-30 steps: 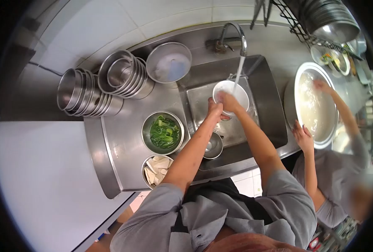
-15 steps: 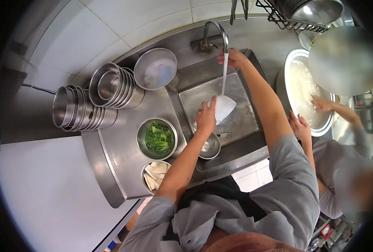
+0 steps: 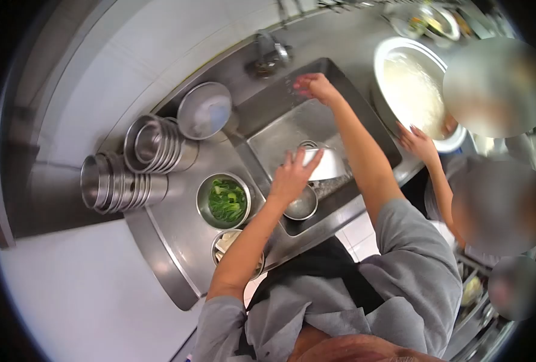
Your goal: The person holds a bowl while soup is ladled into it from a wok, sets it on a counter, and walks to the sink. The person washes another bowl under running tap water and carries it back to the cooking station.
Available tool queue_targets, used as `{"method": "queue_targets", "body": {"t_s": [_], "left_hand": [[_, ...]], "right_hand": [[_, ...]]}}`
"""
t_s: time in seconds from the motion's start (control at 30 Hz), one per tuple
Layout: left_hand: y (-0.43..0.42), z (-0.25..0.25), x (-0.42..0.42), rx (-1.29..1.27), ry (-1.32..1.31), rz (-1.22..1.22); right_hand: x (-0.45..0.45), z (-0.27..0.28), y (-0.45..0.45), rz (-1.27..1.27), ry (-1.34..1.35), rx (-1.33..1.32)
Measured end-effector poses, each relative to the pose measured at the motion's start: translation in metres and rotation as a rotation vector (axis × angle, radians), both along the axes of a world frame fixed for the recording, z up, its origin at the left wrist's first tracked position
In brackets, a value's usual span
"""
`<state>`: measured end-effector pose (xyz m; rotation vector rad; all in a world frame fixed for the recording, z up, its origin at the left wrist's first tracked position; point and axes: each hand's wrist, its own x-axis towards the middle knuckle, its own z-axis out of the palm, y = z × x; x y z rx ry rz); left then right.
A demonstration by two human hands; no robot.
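Note:
Over the sink (image 3: 280, 127), my left hand (image 3: 289, 178) grips a tilted white bowl (image 3: 329, 166) by its edge. Just below that hand, a small metal bowl (image 3: 302, 205) rests at the near side of the sink. My right hand (image 3: 316, 87) hovers over the far part of the sink, below and right of the faucet (image 3: 268, 54). Its fingers are loosely apart, slightly blurred, with nothing visible in them. No water stream shows from the spout. Left of the sink stand a metal bowl of green leafy vegetables (image 3: 227, 201) and a bowl of pale slices (image 3: 225, 242), partly behind my left forearm.
Stacked metal pots (image 3: 114, 181) and nested bowls (image 3: 150, 145) line the counter's left back, beside a metal bowl with whitish contents (image 3: 204, 111). At right, a co-worker's hand (image 3: 418, 145) touches a large white-rimmed tub (image 3: 379, 60) of cloudy liquid. A white surface (image 3: 87, 283) lies at lower left.
The water stream from the faucet has stopped. My right hand has come away from the faucet toward the sink. The white bowl has turned in my left hand, and the camera view has shifted.

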<state>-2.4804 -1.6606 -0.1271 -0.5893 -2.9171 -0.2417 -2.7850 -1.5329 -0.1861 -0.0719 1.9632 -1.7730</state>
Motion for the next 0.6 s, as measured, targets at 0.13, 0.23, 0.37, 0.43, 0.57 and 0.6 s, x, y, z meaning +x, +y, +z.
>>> {"method": "queue_targets", "body": {"t_s": [0.13, 0.23, 0.37, 0.43, 0.57, 0.6], "left_hand": [[-0.017, 0.019, 0.003, -0.049, 0.094, -0.151], [-0.03, 0.044, 0.006, -0.02, 0.232, -0.243], [-0.035, 0.083, 0.018, 0.063, 0.386, -0.426], [-0.039, 0.099, 0.027, 0.091, 0.452, -0.515], [-0.033, 0.129, 0.046, 0.058, 0.558, -0.68], [-0.031, 0.138, 0.053, 0.045, 0.564, -0.713]], "right_hand": [[0.129, -0.001, 0.091, -0.19, 0.374, 0.252], [0.27, 0.039, 0.137, -0.275, 0.476, 0.438], [0.46, 0.024, 0.181, -0.142, 0.443, 0.565], [0.552, 0.02, 0.198, -0.017, 0.269, 0.714], [0.699, -0.028, 0.219, 0.21, -0.239, 1.061], [0.724, -0.034, 0.221, 0.124, -0.296, 1.009]]}}
